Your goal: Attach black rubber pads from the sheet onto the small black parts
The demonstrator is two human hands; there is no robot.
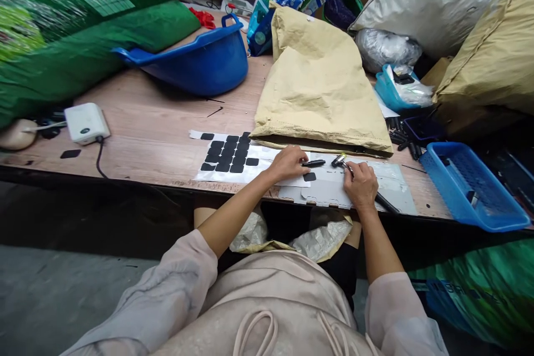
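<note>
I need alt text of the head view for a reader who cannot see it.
A person's left hand holds a slim black piece and the right hand a hammer at a table. Rounded black squares on a white sheet lie nearby.

The pale pink top has sheer sleeves.

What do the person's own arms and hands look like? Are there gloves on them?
No gloves! The left hand and right hand are bare, with slim fingers. The left sleeve and right sleeve are pale pinkish-beige, loose, thin and wrinkly, leaving the forearms uncovered. No watch shows.
</note>
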